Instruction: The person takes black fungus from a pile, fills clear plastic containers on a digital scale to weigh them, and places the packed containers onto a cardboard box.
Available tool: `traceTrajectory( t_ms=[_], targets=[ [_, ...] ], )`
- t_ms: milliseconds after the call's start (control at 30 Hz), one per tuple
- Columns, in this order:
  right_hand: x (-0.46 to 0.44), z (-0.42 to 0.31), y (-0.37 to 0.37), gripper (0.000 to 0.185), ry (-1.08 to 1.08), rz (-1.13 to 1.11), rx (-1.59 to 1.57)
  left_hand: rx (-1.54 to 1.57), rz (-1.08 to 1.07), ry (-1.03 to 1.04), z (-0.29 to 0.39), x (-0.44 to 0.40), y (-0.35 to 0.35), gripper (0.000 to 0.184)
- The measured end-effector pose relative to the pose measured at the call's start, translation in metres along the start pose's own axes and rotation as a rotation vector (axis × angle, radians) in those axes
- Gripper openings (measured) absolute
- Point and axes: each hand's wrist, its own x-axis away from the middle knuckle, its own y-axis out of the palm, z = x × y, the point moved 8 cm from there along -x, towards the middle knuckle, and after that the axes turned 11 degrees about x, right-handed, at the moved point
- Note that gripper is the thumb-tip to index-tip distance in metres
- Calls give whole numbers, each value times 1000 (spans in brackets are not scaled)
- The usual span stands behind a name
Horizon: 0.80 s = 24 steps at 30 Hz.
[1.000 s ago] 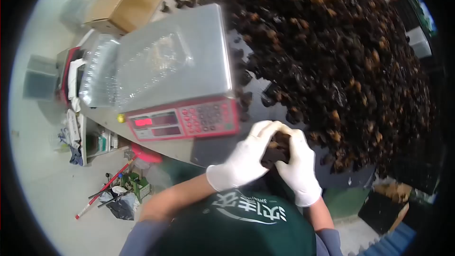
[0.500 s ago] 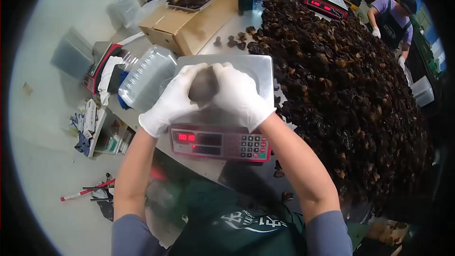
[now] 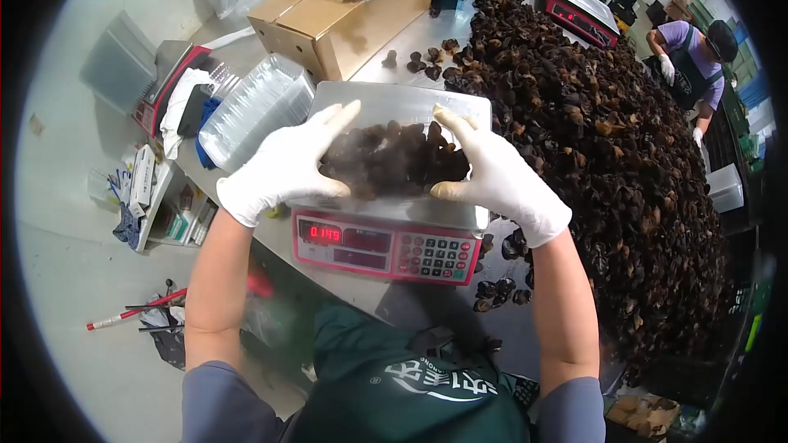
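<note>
A heap of dark wood ear mushrooms lies on the metal pan of a red digital scale, whose display is lit in red. Whether a clear tray sits beneath the heap I cannot tell. My left hand, in a white glove, is at the heap's left side with thumb and fingers apart. On the opposite side my right hand, gloved too, curves around the edge with its fingers spread. Both hands are right beside the mushrooms, perhaps touching them.
Stacked clear plastic trays stand left of the scale. Behind is a cardboard box carrying filled trays. A large pile of mushrooms covers the right side. Another scale stands at the back, and a co-worker is at far right.
My hands, earlier close together around a dark bunch, have moved apart. The mushrooms now lie spread on the scale, and its reading has risen. The view has shifted slightly.
</note>
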Motion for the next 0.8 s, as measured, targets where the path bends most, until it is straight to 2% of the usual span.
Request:
traceTrajectory(
  t_ms=[33,67,133,167,200,233,300,333,367,400,467,500,567,633,767,800],
  targets=[
    [3,0,-4,86,-49,65,-59,44,12,11,-3,2,-3,105],
    [5,8,-3,79,19,16,-92,85,27,23,-4,4,-7,105],
    [12,28,10,71,171,52,-435,73,124,102,-9,11,-20,99],
    [19,37,17,67,256,71,-603,157,130,-28,-19,11,-22,98],
    [23,41,17,58,308,139,-647,240,134,-156,-23,12,-26,96],
    [22,41,18,57,288,201,-656,320,137,-288,-31,15,-27,94],
    [20,38,23,57,248,328,-676,314,310,-166,-37,11,-24,80],
    [15,28,23,59,183,318,-552,298,364,-102,-33,9,-22,76],
    [8,18,24,62,42,315,-280,284,417,-38,-27,7,-20,72],
    [7,12,26,62,6,286,-201,283,443,20,-21,6,-14,64],
    [9,7,11,60,-41,301,-101,178,493,118,-16,3,-8,63],
    [16,12,-9,56,5,363,-244,129,517,164,-13,3,-4,62],
    [44,44,-32,44,134,511,-308,146,470,159,0,3,-1,61],
    [91,78,-35,32,437,595,-549,79,397,223,17,-3,8,62],
    [195,111,-33,25,725,704,-500,-147,220,445,61,-25,38,68],
    [215,113,-28,24,775,703,-510,-186,161,423,66,-33,48,71]
  ],
)
